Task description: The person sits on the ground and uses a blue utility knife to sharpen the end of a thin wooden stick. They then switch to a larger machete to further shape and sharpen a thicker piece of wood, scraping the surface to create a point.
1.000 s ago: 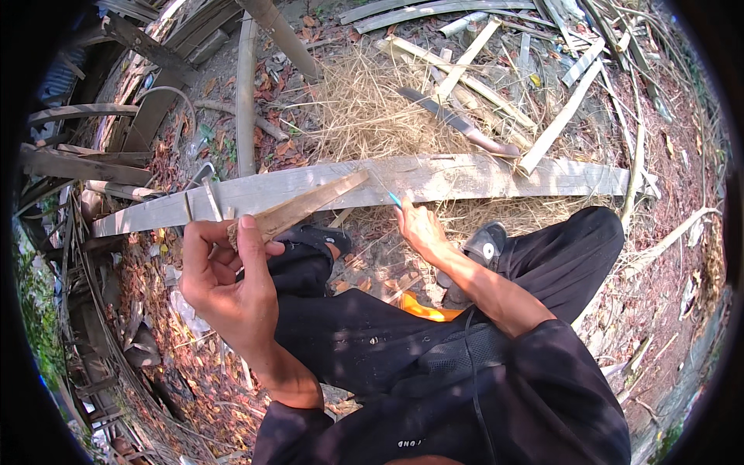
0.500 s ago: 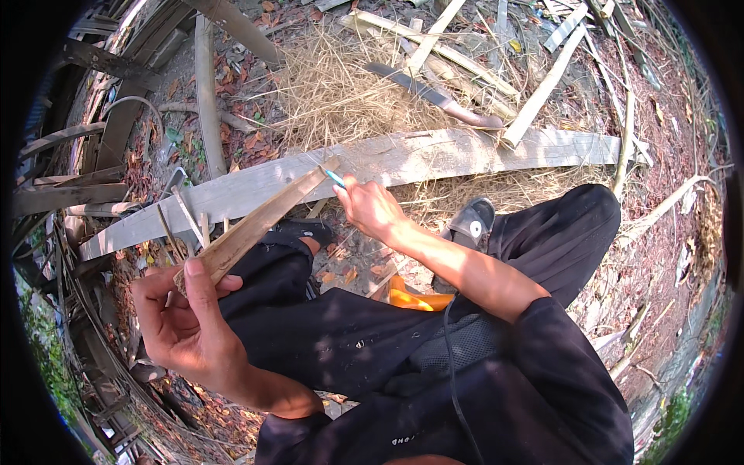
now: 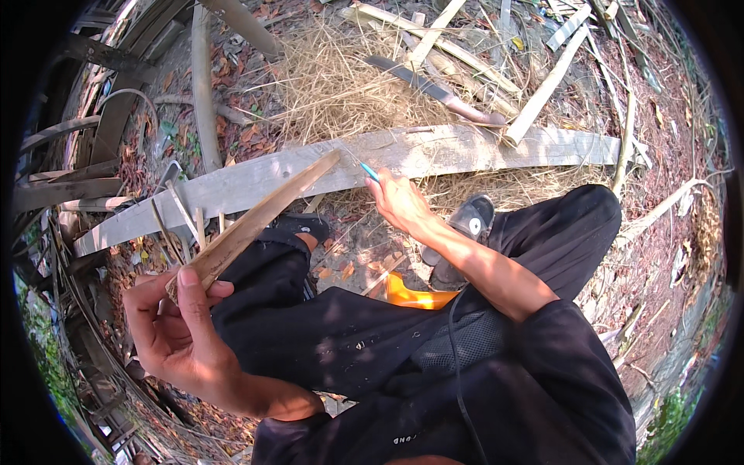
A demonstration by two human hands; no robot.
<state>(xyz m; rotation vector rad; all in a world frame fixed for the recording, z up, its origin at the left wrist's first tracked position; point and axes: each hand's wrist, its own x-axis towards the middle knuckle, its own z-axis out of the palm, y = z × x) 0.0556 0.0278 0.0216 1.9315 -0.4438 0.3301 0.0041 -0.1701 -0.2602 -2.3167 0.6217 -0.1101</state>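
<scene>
A tapered wooden strip [image 3: 263, 221] is pinched between thumb and fingers of the left hand [image 3: 182, 329], its far end over the grey plank [image 3: 442, 151], while a slim blue tool [image 3: 370, 172] is clasped by curled fingers of the right hand [image 3: 401, 203] near that end.

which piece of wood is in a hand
The tapered brown strip, pinched in the left hand; the grey board and the pale strips beyond it are unheld.

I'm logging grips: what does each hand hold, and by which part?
The left hand pinches a wooden strip by its near end, between thumb and fingers. The right hand holds a slim teal tool; its gripped part is hidden.
</scene>
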